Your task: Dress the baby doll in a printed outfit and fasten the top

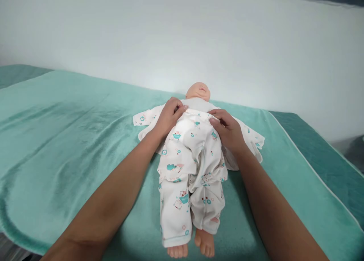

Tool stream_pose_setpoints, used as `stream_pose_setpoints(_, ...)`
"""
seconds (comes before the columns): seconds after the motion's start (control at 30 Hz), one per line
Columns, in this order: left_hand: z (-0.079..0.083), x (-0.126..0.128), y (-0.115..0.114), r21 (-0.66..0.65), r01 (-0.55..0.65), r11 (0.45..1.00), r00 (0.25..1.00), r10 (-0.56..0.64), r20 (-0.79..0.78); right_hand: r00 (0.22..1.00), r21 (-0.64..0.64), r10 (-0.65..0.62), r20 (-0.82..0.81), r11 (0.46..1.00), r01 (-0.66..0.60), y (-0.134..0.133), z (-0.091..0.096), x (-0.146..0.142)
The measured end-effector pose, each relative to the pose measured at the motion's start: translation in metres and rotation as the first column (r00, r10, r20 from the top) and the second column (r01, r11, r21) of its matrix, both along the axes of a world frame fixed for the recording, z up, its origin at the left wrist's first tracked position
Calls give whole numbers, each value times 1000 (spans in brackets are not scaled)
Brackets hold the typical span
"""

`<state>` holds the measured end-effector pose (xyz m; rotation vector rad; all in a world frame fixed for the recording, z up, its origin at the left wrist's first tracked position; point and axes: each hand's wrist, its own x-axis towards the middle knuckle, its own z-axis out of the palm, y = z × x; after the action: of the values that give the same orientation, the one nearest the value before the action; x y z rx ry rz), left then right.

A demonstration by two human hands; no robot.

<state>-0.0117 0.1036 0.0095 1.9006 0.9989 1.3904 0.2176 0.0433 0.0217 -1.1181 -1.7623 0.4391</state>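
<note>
A baby doll [198, 90] lies on its back, its head towards the wall and its bare feet towards me. White printed baby pants [182, 166] cover its legs and reach up over its belly. My left hand [171, 115] pinches the waistband at the left side, thumb and fingers closed on the cloth. At the right side of the waistband, my right hand [226, 128] has its bent fingers closed on the same pants. A matching printed jacket [148, 117] is spread under the doll, its sleeves out to both sides. Whatever lies beneath the pants is hidden.
A light green plush blanket [71, 151] with soft folds lies under the doll. Darker green bedding [307, 147] shows at the right. A white wall [170, 37] rises directly behind the doll's head. The bed's edge is at the lower left.
</note>
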Motion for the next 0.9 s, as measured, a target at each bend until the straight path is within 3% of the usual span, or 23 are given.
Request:
stream_pose_setpoints(0.13, 5, -9, -2, -39, 171, 985, 981, -174, -91, 984, 22, -135, 112, 991, 134, 21, 2, -2)
stream_pose_setpoints(0.23, 6, -9, -1, -61, 173, 983, 982, -177, -71, 971, -10, -210, 112, 977, 213, 34, 0, -2)
stream_pose_setpoints(0.43, 4, 0, 17, -115, -22, 993, 999, 18, -36, 980, -18, -199, 31, 980, 199, 43, -8, -3)
stream_pose_setpoints(0.53, -1, 2, 31, -89, -158, 983, 986, 152, -65, 990, 25, -137, 43, 990, 136, 45, -11, 0)
stream_pose_setpoints(0.63, -7, 3, 41, -79, -213, 974, 976, 208, -72, 997, -42, -23, 69, 999, 26, 48, -10, 7)
stream_pose_setpoints(0.73, -11, 4, 45, 37, -147, 988, 983, 150, -102, 995, -97, 37, 91, 995, -28, 49, -9, 12)
stream_pose_setpoints(0.8, -10, 3, 45, 92, -61, 994, 986, 74, -150, 992, -91, -19, 122, 995, 30, 50, -7, 14)
stream_pose_setpoints(0.9, -6, 0, 47, -34, -1, 999, 977, -6, -212, 961, -56, -183, 206, 979, 198, 56, -5, 13)
